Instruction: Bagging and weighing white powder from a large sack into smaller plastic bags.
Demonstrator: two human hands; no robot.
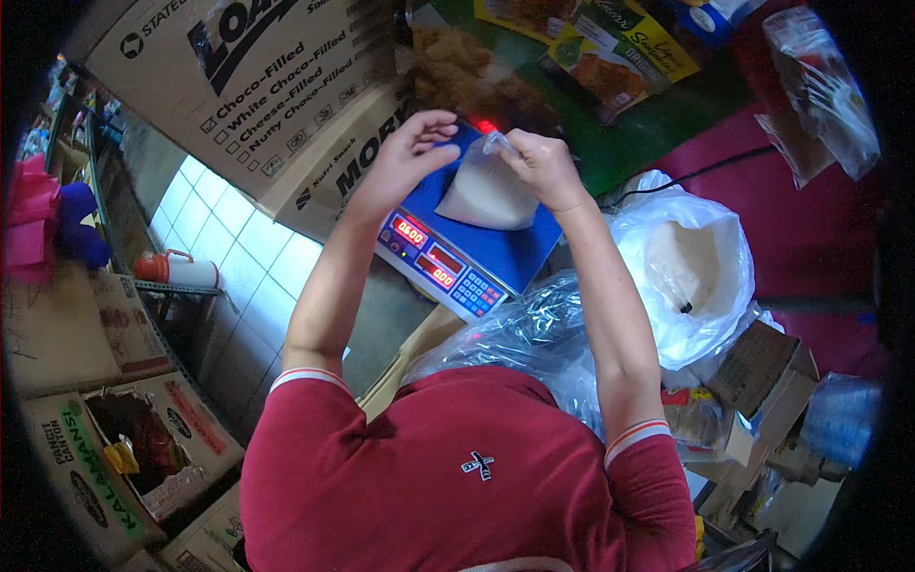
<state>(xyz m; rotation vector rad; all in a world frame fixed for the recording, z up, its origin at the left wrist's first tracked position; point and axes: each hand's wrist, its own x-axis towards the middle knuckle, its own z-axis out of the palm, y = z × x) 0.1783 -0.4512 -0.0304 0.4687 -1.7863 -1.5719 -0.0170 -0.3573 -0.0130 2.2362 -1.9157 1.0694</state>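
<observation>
A clear plastic bag of white grains or powder (491, 191) rests on the blue platform of a digital scale (519, 257), whose red digits are lit. My right hand (545, 167) is closed around the gathered neck of the bag, above its filled part. To the left of the bag, my left hand (412, 157) hovers over the platform's edge with its fingers parted and slightly curled, holding nothing. Right of the scale, a large white plastic sack (639, 238) stands with its mouth gaping, showing pale contents and a small dark object inside.
Large cardboard cartons (286, 124) stand at the back left. Clear plastic wrap (515, 334) bunches between the scale and my body. Yellow-green packets (620, 57) lie at the back, and bagged plastic utensils (820, 91) at far right. A black cable (696, 170) runs behind the sack.
</observation>
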